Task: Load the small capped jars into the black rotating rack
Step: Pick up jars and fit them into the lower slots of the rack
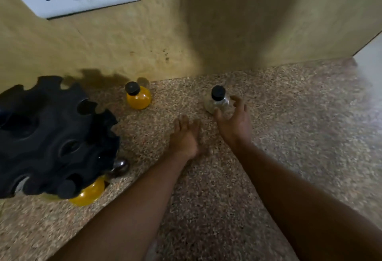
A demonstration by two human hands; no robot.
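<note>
Loading looks partly done: the black notched plastic rotating rack (51,136) holds a round yellow-filled jar (91,192) at its near edge. Right of the rack, the left hand (185,138) lies flat on the speckled stone counter (227,198), fingers (183,123) relaxed. Farther right, the right hand (235,122) reaches with spread, unclosed fingers around a clear round black-capped jar (217,102). Another yellow black-capped jar (138,98) stands just beyond the rack, unloaded.

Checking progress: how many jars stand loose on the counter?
2: a yellow jar by the wall, and a clear jar beside the right hand. The rack may hide others.
</note>
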